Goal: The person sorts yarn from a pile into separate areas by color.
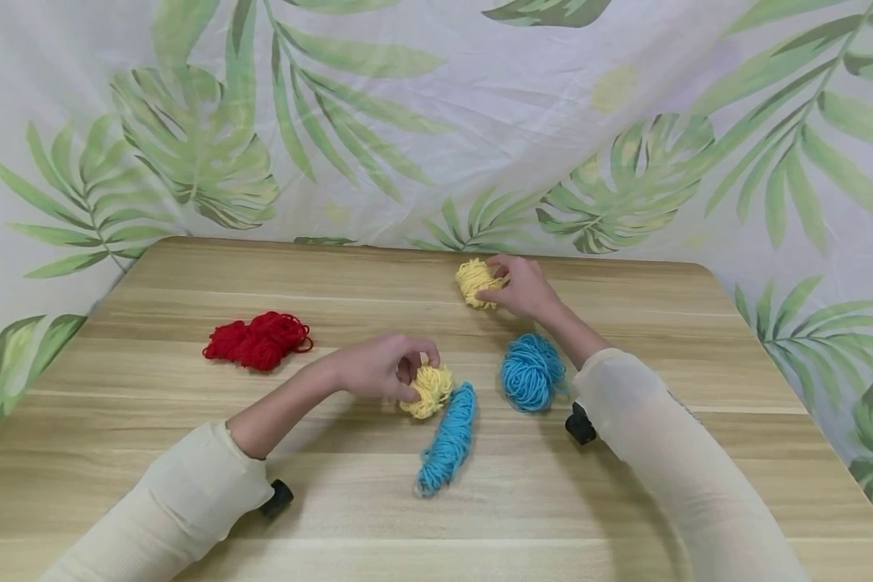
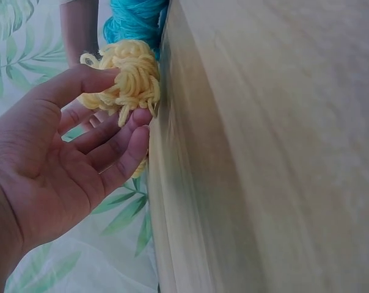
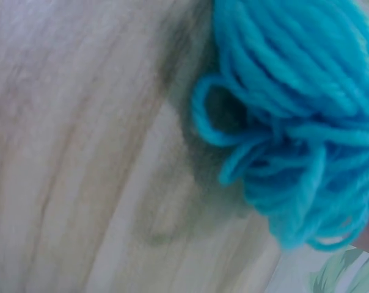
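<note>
My left hand (image 1: 378, 368) pinches a small yellow yarn bundle (image 1: 431, 392) between thumb and fingers near the middle of the table. In the left wrist view the thumb lies on top of this yellow bundle (image 2: 132, 79), the other fingers beneath. Farther back, my right hand (image 1: 525, 288) grips a second yellow yarn ball (image 1: 473, 283) from its right side. A long blue yarn skein (image 1: 449, 440) lies just right of the nearer yellow bundle. Below the right forearm sits a round blue yarn ball (image 1: 529, 372); blue yarn loops (image 3: 300, 116) fill much of the right wrist view.
A red yarn bundle (image 1: 258, 339) lies on the left part of the wooden table (image 1: 349, 517). A leaf-patterned cloth (image 1: 407, 121) hangs behind the table's back edge. Black wrist pieces (image 1: 580, 423) show under both sleeves.
</note>
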`<state>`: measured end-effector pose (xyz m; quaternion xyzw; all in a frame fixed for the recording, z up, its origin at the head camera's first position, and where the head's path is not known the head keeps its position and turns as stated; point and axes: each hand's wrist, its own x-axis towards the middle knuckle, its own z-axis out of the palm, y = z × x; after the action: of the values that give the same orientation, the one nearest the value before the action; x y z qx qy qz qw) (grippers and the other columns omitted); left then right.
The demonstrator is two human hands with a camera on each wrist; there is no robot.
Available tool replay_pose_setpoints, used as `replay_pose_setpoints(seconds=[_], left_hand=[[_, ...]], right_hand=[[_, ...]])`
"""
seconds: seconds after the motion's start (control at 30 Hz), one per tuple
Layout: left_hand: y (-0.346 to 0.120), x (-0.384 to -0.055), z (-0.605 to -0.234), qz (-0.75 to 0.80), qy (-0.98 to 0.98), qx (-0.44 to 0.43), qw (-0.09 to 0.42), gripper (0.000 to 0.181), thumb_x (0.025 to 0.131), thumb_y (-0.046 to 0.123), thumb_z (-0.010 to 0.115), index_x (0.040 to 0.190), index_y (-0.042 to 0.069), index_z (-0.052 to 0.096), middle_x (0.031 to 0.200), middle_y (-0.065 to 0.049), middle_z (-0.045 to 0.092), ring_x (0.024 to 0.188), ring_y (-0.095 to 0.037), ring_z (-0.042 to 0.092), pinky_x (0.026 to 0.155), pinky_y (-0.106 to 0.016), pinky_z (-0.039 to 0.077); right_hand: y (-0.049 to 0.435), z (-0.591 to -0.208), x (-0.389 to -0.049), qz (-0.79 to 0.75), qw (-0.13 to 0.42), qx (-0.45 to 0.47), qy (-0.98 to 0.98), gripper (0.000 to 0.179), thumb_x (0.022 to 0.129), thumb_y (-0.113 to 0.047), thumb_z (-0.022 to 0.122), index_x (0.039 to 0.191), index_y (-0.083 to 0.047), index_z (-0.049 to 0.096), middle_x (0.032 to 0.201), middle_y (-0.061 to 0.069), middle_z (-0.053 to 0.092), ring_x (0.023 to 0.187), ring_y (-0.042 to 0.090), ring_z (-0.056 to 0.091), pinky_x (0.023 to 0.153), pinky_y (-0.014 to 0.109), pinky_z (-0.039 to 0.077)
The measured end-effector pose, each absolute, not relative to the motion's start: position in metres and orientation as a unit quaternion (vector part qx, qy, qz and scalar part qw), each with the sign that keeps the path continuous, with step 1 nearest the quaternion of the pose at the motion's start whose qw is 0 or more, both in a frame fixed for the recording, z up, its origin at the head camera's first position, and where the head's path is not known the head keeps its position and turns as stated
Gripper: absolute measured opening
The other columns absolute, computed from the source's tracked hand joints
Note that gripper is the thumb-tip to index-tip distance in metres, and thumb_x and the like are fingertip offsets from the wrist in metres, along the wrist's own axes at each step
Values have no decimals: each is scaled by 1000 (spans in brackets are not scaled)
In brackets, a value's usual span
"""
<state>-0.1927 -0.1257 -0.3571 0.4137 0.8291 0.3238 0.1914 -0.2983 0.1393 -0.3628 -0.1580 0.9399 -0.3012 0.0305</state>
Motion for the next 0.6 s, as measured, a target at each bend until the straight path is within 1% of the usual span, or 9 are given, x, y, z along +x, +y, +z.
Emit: replay_pose_setpoints(seconds=[0.17,0.3,0.47,0.6], left_hand=[[-125,-197,-358,340,824,413,187,33,84,-3,78,113,0,62,77,-2,64,72,-8,58,68,-25,52],[-125,-200,-359,345,826,413,170,32,84,-4,77,112,-2,62,79,-4,66,75,-10,59,69,-26,53],[-123,-204,-358,344,841,387,156,33,85,-3,77,115,-2,63,82,-4,67,78,-12,62,72,-27,54],[-123,-207,-358,345,854,362,144,34,86,-2,78,117,-1,63,83,-5,67,78,-14,62,72,-29,54]], right_hand=[[141,-362,-295,-311,34,-166,935,63,91,-23,81,144,0,57,125,22,66,107,35,65,87,46,55],[144,-362,-293,-320,36,-173,931,62,90,-19,81,144,1,57,124,23,65,105,36,66,87,46,56],[147,-360,-290,-327,39,-175,928,61,91,-17,81,144,1,57,123,24,65,104,38,67,87,47,56],[148,-360,-288,-326,42,-176,928,61,92,-17,81,145,1,56,122,24,65,103,37,68,88,47,56]])
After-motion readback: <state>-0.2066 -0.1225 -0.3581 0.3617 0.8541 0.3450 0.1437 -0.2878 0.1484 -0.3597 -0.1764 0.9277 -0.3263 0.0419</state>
